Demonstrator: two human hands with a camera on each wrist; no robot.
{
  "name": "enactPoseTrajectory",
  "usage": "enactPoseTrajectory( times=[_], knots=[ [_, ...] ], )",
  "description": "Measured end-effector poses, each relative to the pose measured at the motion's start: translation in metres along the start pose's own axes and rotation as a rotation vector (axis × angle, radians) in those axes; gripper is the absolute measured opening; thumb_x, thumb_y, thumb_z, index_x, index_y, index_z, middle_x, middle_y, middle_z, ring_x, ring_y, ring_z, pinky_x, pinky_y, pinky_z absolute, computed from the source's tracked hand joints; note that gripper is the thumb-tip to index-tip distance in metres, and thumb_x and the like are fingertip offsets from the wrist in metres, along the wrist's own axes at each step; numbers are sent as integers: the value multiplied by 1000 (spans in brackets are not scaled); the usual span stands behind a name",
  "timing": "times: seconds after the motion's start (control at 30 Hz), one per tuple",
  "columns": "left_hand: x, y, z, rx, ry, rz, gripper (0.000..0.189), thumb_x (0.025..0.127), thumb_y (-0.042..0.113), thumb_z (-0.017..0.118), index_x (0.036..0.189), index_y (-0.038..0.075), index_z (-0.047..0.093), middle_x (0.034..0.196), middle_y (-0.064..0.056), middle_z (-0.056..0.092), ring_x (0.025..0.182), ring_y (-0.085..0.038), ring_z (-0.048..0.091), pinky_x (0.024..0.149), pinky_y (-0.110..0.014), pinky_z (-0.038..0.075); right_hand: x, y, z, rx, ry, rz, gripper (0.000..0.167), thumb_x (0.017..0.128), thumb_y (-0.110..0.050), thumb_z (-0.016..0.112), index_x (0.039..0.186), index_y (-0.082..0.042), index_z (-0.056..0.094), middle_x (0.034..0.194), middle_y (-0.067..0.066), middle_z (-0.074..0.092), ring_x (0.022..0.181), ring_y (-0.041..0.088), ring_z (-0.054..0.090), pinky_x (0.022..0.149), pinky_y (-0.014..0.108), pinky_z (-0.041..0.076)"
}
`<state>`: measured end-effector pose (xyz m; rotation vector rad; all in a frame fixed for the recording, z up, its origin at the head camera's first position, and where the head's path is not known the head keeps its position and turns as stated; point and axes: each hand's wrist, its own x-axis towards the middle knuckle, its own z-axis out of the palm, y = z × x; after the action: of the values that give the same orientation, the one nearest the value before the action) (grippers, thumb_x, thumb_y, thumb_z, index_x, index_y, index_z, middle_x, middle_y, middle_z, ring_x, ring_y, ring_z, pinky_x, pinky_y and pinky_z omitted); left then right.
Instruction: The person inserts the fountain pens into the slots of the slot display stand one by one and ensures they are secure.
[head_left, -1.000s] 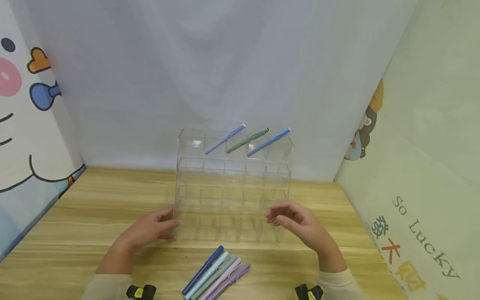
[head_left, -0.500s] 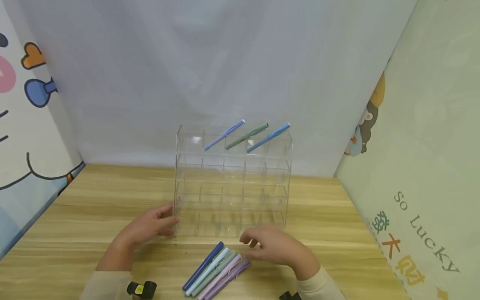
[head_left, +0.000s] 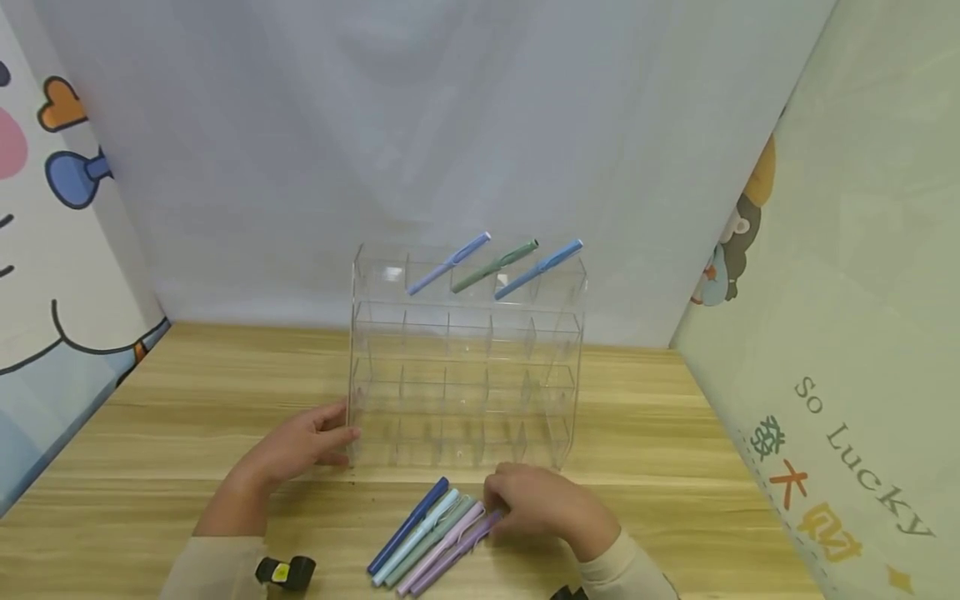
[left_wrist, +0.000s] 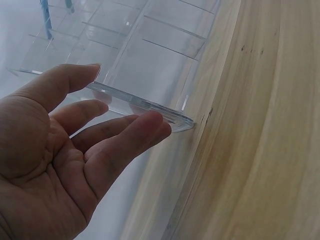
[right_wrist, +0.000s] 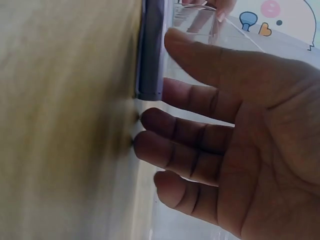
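A clear tiered acrylic pen rack (head_left: 465, 375) stands upright on the wooden table. My left hand (head_left: 303, 446) holds its lower left edge, thumb over the front edge and fingertips against the side panel (left_wrist: 145, 100). Several capped pens lie side by side in front: dark blue (head_left: 408, 525), light blue (head_left: 416, 536), grey-green (head_left: 433, 542), pale pink (head_left: 442, 546) and purple (head_left: 453, 554). My right hand (head_left: 543, 508) is at the capped end of the purple pen; in the right wrist view its loosely bent fingers are beside the purple pen (right_wrist: 151, 55).
Lavender (head_left: 450, 263), green (head_left: 495, 267) and blue (head_left: 538, 269) pens lean in the rack's top row. A grey-white curtain (head_left: 450, 117) hangs behind. Printed panels flank the table (head_left: 225, 400) on the left and on the right (head_left: 840, 292).
My right hand has left the rack's lower right side and moved left and down to the purple pen. My left hand stays at the rack's edge. The head view has shifted slightly.
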<state>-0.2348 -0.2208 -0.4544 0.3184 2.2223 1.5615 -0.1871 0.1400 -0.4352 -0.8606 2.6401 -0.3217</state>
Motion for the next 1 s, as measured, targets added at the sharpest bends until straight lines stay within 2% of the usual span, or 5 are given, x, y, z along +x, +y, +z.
enactPoseTrajectory(
  times=[0.33,0.57,0.77,1.0],
  knots=[
    [1,2,0,13,5,-11,84,98,43,59,157,3,16,158,-29,21,108,-34,67,105,-54,45,3,-2,5,-56,1,9,22,78,-29,81,88,-25,62,84,-15,47,74,2,46,66,18,45],
    [1,3,0,2,5,-14,82,98,42,59,157,5,17,157,-29,23,109,-35,67,105,-54,46,-1,-1,0,-32,-13,-21,16,81,-27,78,87,-25,63,84,-15,48,73,1,45,65,17,44],
    [0,3,1,-10,9,-16,79,98,40,59,157,7,19,156,-30,26,109,-35,67,102,-53,49,-5,2,-8,77,-55,-67,10,86,-25,74,87,-25,64,83,-15,53,74,-1,47,68,16,47],
    [0,3,2,-9,17,-34,78,99,39,59,157,6,19,155,-30,27,107,-33,67,101,-52,50,-13,7,-24,318,-79,-168,6,90,-23,67,90,-26,62,86,-18,59,80,-1,55,72,18,51]
  ],
)
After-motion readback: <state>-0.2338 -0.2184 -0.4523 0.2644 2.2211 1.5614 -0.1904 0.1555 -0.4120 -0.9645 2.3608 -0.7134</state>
